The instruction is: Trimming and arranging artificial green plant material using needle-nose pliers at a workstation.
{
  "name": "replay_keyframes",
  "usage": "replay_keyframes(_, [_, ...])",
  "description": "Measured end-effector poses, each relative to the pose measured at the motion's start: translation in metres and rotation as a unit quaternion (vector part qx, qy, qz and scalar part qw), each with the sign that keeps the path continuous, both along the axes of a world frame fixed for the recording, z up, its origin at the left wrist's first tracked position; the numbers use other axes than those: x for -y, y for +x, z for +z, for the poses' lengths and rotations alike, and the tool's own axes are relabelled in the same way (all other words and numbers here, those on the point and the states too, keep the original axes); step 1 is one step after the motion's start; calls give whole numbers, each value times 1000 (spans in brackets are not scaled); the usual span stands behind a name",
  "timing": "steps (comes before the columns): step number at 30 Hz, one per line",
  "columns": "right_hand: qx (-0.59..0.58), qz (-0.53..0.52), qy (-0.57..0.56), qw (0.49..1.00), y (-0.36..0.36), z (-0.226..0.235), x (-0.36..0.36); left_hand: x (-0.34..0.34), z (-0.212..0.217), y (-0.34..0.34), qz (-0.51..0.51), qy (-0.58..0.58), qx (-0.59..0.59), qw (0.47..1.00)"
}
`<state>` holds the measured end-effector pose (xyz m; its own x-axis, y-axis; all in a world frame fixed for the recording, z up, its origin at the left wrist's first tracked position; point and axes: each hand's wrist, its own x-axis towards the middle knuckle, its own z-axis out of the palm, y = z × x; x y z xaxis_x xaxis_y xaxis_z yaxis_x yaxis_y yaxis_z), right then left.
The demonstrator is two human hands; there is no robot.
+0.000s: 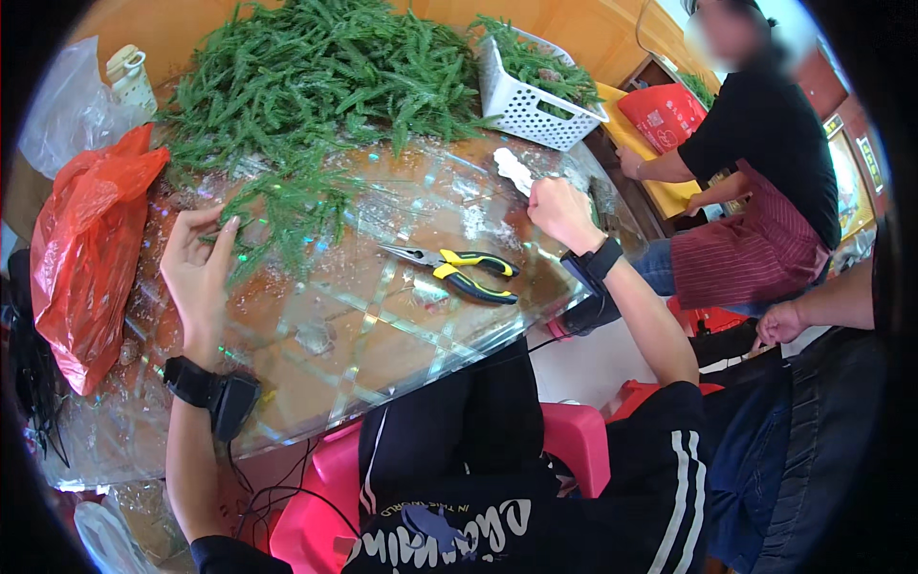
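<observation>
At the left of the table, my left hand (199,263) has its thumb and fingers curled together at the edge of a green artificial pine sprig (292,215), which spreads out to the right over the tabletop. On the right side my right hand (564,212) is closed in a fist, knuckles up. A crumpled white piece (513,170), perhaps tissue or cloth, lies against its far side; whatever the fist holds is hidden. Between my hands rest long-nose pliers (459,270) with yellow and black handles, touched by neither hand.
A big heap of pine sprigs (325,77) covers the back of the table (316,359), beside a white perforated basket (540,100) of more sprigs. A red plastic bag (91,258) stands at left. At right, a person (765,143) in an apron works near a yellow surface (669,196).
</observation>
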<state>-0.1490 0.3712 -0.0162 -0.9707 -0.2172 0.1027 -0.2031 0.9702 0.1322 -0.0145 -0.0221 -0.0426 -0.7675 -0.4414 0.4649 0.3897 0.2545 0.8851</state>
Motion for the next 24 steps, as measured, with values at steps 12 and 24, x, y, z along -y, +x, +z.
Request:
replay_keyframes(12, [-47, 46, 37, 997, -6, 1, 4, -3, 10, 4, -6, 11, 6, 1000])
replay_keyframes(24, [-17, 31, 81, 996, -5, 9, 22, 11, 15, -2, 45, 82, -15, 996])
